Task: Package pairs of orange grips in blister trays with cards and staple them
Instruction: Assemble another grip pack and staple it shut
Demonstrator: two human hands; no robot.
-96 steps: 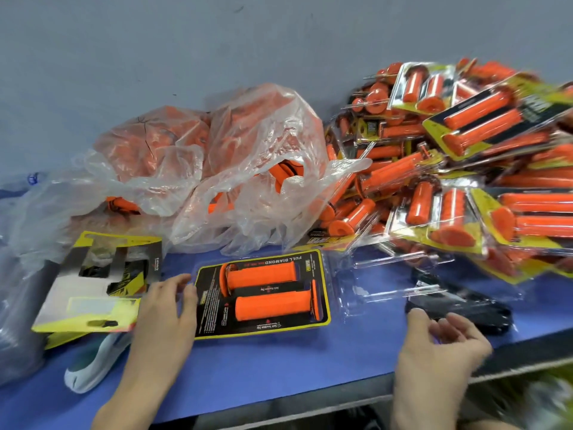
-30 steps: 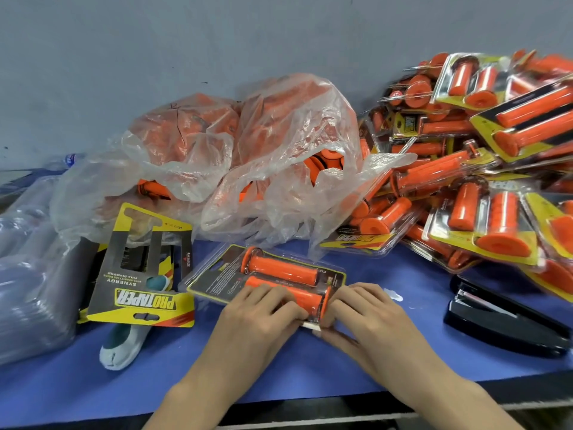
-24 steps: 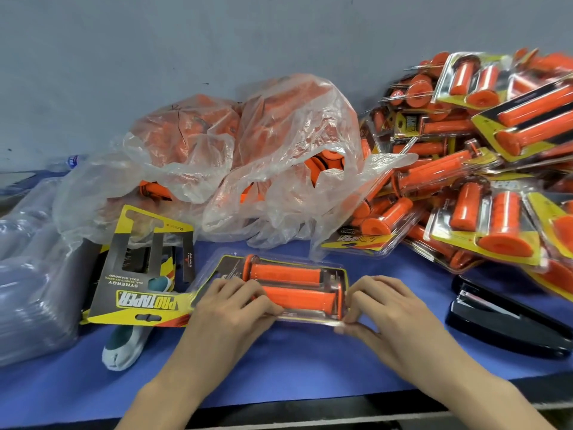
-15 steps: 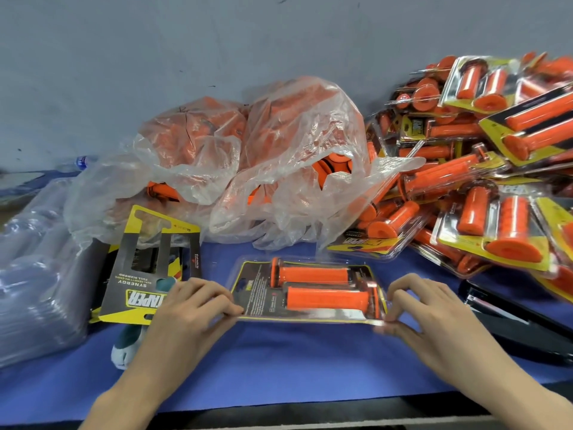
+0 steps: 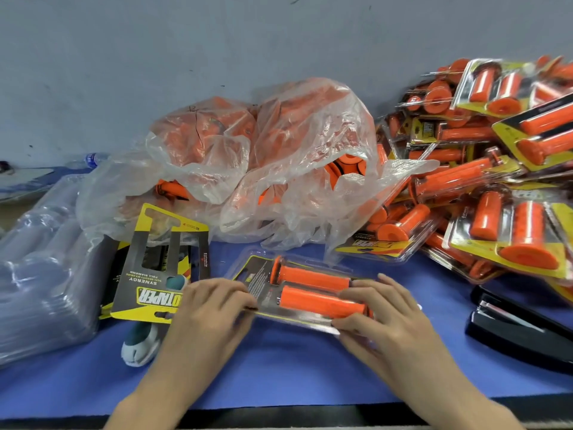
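A clear blister pack [image 5: 263, 274] with a black-and-yellow card holds two orange grips [image 5: 313, 290] side by side; it lies on the blue table in front of me. My left hand [image 5: 210, 308] pinches the pack's left edge. My right hand [image 5: 384, 315] lies over its right end, fingers on the plastic and thumb at the near edge. A black stapler [image 5: 521, 330] rests on the table to the right of my right hand.
A stack of printed cards [image 5: 155, 274] leans at the left over a white-and-teal tool [image 5: 142, 346]. Clear empty trays [image 5: 40, 274] are stacked far left. Plastic bags of loose orange grips [image 5: 263, 156] sit behind. Several finished packs [image 5: 496, 181] are piled at the right.
The blister lid has been closed over the grips and card. Both hands have slid along the pack's edges; it has turned slightly, and my right hand now covers its right end.
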